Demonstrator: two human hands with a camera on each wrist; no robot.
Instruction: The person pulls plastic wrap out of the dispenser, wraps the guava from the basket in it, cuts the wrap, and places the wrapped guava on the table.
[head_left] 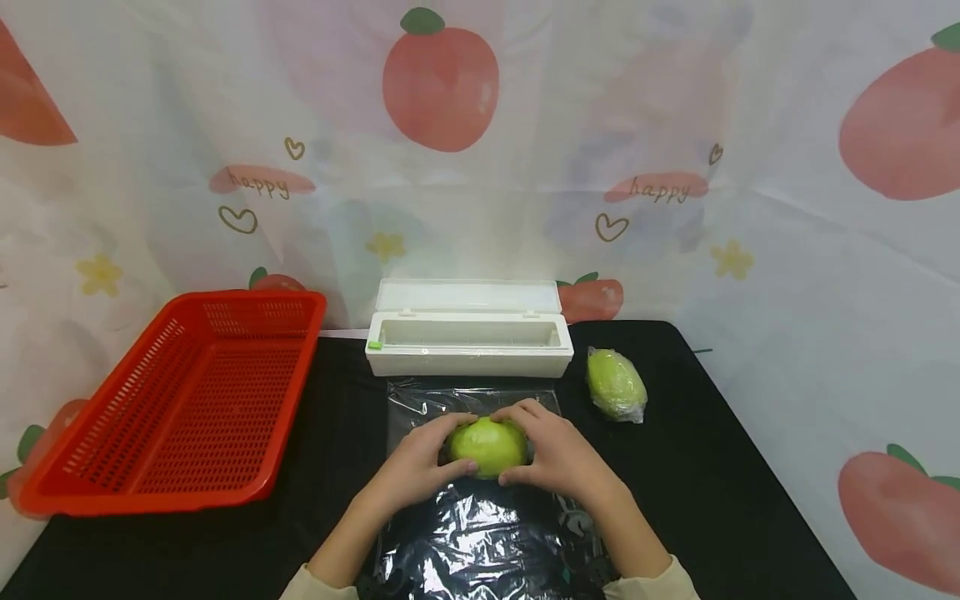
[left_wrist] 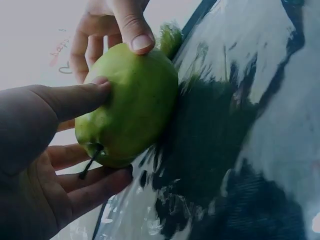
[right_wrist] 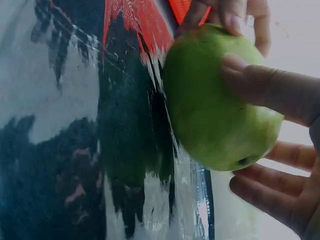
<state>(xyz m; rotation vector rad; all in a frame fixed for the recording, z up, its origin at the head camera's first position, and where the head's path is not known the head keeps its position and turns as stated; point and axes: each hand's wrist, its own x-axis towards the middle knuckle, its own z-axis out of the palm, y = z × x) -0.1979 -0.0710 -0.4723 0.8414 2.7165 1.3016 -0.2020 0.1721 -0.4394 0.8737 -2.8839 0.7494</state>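
A green pear [head_left: 489,447] lies on its side over a sheet of cling film [head_left: 480,542] at the middle of the table. My left hand [head_left: 416,468] grips its left end, thumb on the near side and fingers curled round the far side. From the right, my right hand [head_left: 561,457] holds the other end the same way. In the left wrist view, a dark stem [left_wrist: 91,162] sticks out of the pear beside my left palm. The right wrist view shows the pear's small dark bottom end [right_wrist: 246,160] near my right fingers.
Behind the film stands a white cling film box [head_left: 468,364] with its lid raised. A second green fruit wrapped in film [head_left: 617,385] lies at the right. At the left is a red plastic basket [head_left: 225,408], and a fruit-printed cloth [head_left: 480,217] hangs behind the black table.
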